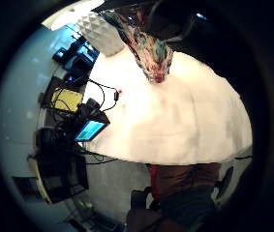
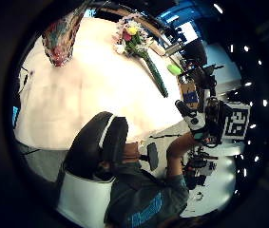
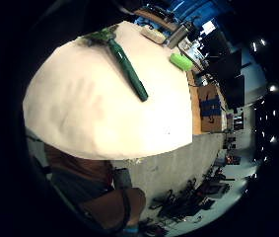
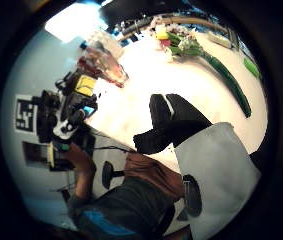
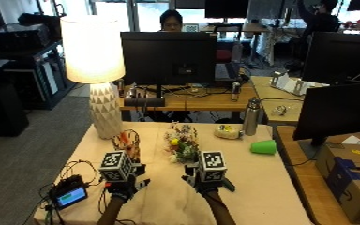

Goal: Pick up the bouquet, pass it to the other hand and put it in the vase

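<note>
Both hands hover over the table (image 5: 261, 187) with fingers spread, holding nothing: left hand (image 5: 125, 183), right hand (image 5: 206, 182). Just beyond the right hand lies the bouquet (image 5: 182, 143), with the vase (image 5: 129, 140) standing beside its blooms, ahead of the left hand.

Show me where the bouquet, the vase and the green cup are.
bouquet (image 5: 181, 144): outside view, on the flower heads.
vase (image 5: 129, 142): outside view, on its glass body beside the lamp base.
green cup (image 5: 264, 146): outside view, on its side wall, lying on the table.
</note>
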